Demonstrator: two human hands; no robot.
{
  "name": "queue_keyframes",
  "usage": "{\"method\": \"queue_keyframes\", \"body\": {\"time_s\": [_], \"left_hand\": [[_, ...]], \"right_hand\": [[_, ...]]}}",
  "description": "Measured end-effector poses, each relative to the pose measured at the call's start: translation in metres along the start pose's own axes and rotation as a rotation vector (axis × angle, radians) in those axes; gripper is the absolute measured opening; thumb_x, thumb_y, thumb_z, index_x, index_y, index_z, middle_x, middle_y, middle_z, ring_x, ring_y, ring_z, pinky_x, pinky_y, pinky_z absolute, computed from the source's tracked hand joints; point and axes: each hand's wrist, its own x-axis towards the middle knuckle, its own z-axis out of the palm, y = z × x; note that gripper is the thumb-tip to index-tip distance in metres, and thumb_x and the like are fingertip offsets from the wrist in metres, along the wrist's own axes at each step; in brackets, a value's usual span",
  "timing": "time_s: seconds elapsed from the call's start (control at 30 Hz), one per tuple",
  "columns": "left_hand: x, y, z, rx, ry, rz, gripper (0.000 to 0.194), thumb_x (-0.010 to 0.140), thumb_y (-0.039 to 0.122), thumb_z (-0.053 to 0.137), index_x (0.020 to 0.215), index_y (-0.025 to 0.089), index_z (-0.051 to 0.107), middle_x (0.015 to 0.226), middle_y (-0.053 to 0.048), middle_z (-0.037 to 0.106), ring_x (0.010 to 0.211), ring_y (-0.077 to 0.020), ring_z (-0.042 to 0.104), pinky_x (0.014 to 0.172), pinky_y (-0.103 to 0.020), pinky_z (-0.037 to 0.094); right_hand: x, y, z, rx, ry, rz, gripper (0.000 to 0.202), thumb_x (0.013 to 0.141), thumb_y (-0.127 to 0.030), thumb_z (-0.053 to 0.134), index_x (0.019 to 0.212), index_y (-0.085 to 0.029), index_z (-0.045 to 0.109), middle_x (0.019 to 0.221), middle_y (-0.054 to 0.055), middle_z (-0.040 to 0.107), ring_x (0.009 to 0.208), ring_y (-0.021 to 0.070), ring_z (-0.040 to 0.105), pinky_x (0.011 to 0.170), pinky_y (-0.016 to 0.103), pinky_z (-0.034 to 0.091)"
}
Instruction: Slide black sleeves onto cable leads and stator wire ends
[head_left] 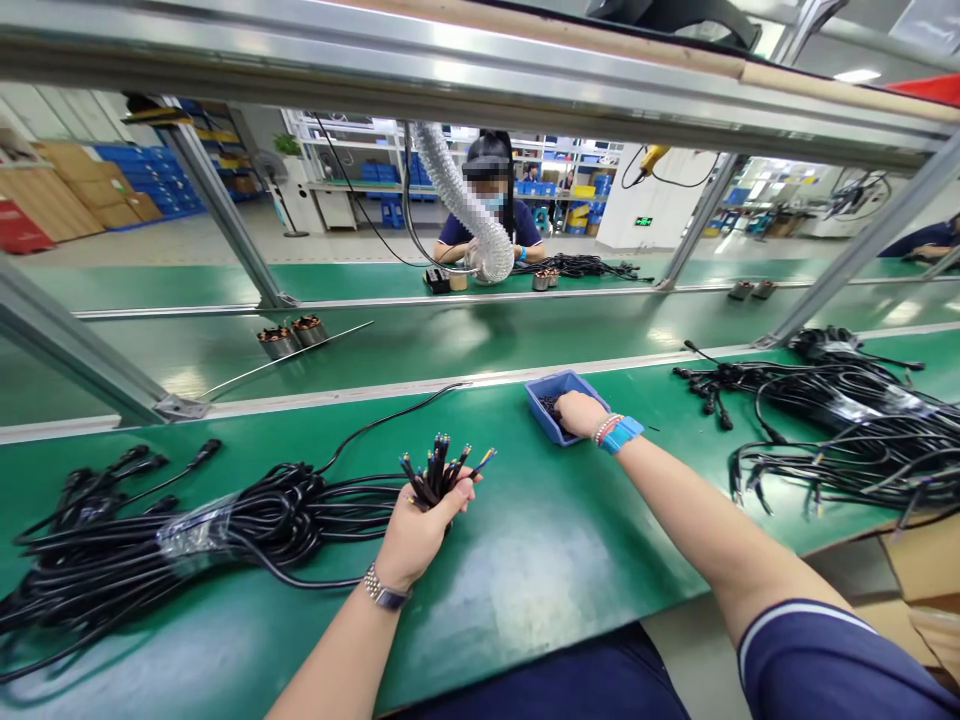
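Observation:
My left hand (421, 530) is closed around the ends of several black cables (360, 500), whose stripped tips with coloured wires stick up above my fingers. Those cables run left into a coiled bundle wrapped with clear plastic film (199, 535). Over to the right, my right hand (581, 412) reaches into a small blue plastic bin (546, 388). Small dark pieces (551, 406) lie in the bin beside my fingers. The fingertips are down among them, so whether they hold a piece is hidden.
More black cable bundles (840, 400) lie at the right of the green bench (525, 570). Metal posts (75, 350) and an overhead beam (480, 70) frame the bench. Copper-wound motor parts (292, 338) and a thin rod sit beyond. A co-worker (491, 215) sits opposite, behind a silver duct (465, 200).

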Motion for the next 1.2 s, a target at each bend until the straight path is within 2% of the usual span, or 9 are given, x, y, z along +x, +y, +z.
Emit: {"method": "queue_keyframes", "body": {"time_s": [0.13,0.33,0.47,0.67,0.8,0.87,1.1,1.2], "left_hand": [[-0.001,0.001,0.0,-0.029,0.003,-0.012,0.021,0.07,0.031,0.062,0.081,0.013,0.063,0.066,-0.003,0.061,0.058,-0.0106,0.051,0.059,-0.024,0.043],[-0.001,0.0,0.001,-0.078,0.008,-0.037,0.021,0.067,0.03,0.064,0.08,0.013,0.063,0.068,-0.003,0.063,0.056,-0.0094,0.05,0.056,-0.022,0.043],[-0.001,0.001,0.002,-0.084,0.008,-0.034,0.022,0.067,0.031,0.064,0.079,0.013,0.063,0.068,-0.004,0.063,0.056,-0.0097,0.051,0.055,-0.022,0.043],[0.0,-0.002,0.001,-0.058,-0.006,-0.035,0.022,0.068,0.031,0.064,0.08,0.013,0.063,0.067,-0.003,0.062,0.058,-0.0101,0.051,0.058,-0.024,0.044],[0.0,-0.002,0.001,-0.065,-0.008,-0.036,0.022,0.068,0.031,0.064,0.08,0.013,0.063,0.067,-0.003,0.062,0.056,-0.0097,0.051,0.057,-0.023,0.044],[0.0,0.0,0.002,-0.072,-0.006,-0.031,0.021,0.068,0.031,0.064,0.08,0.013,0.063,0.067,-0.003,0.062,0.056,-0.0096,0.051,0.057,-0.023,0.044],[-0.001,0.006,0.004,-0.115,0.01,-0.021,0.022,0.065,0.029,0.065,0.077,0.012,0.064,0.066,-0.004,0.063,0.056,-0.0112,0.052,0.061,-0.026,0.045],[-0.002,0.007,0.004,-0.125,0.01,-0.036,0.022,0.064,0.029,0.066,0.076,0.011,0.063,0.065,-0.004,0.062,0.055,-0.0112,0.052,0.059,-0.026,0.044]], "right_hand": [[0.0,0.014,-0.004,0.093,0.048,-0.062,0.014,0.073,-0.015,0.053,0.077,-0.014,0.066,0.079,0.006,0.066,0.076,0.0146,0.059,0.069,0.022,0.042],[-0.006,0.025,-0.008,0.206,0.103,-0.092,0.016,0.073,-0.019,0.05,0.075,-0.014,0.065,0.072,0.002,0.066,0.066,0.0107,0.058,0.061,0.017,0.041],[-0.008,0.024,-0.01,0.225,0.087,-0.095,0.02,0.077,-0.02,0.046,0.08,-0.013,0.065,0.07,0.002,0.066,0.062,0.0093,0.058,0.057,0.016,0.041],[-0.001,0.011,-0.007,0.105,0.008,-0.084,0.014,0.077,-0.017,0.052,0.079,-0.011,0.065,0.082,0.007,0.065,0.079,0.0145,0.059,0.074,0.023,0.042],[0.005,-0.002,-0.001,0.006,-0.066,-0.043,0.024,0.081,-0.029,0.05,0.095,-0.01,0.056,0.096,0.008,0.058,0.085,0.0152,0.056,0.076,0.033,0.045],[0.006,-0.005,-0.001,-0.027,-0.073,-0.03,0.027,0.082,-0.03,0.049,0.099,-0.01,0.054,0.099,0.009,0.056,0.087,0.0156,0.055,0.076,0.035,0.046],[-0.001,0.008,-0.009,-0.032,-0.05,-0.064,0.018,0.082,-0.021,0.049,0.084,-0.009,0.062,0.085,0.01,0.063,0.082,0.0143,0.057,0.078,0.029,0.043],[-0.001,0.006,-0.004,-0.011,-0.056,-0.054,0.022,0.082,-0.028,0.048,0.09,-0.01,0.059,0.091,0.008,0.06,0.084,0.0144,0.057,0.078,0.032,0.045]]}}
